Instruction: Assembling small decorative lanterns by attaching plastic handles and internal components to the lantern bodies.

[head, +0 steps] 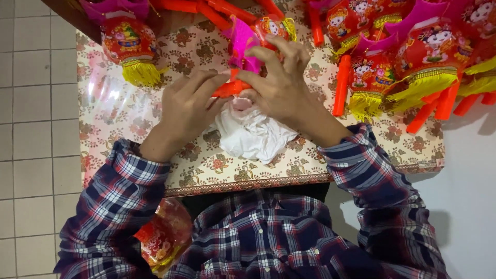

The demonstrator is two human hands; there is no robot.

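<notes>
Small red lantern [268, 26] w/ cartoon print & yellow fringe, held above the floral tabletop near its far-middle edge, tilted, partly hidden by fingers. Pink folded piece [242, 46] sits just left of it, touching, creased & upright-ish. Orange plastic handle stick [227, 89] lies roughly horizontal below the pink piece, pinched between both hands, mostly covered; crumpled white plastic bag [253, 135] lies right under it on the table.

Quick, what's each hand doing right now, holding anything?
Left hand: closed, pinching the orange plastic stick.
Right hand: closed on the small red paper lantern with pink top.
</notes>
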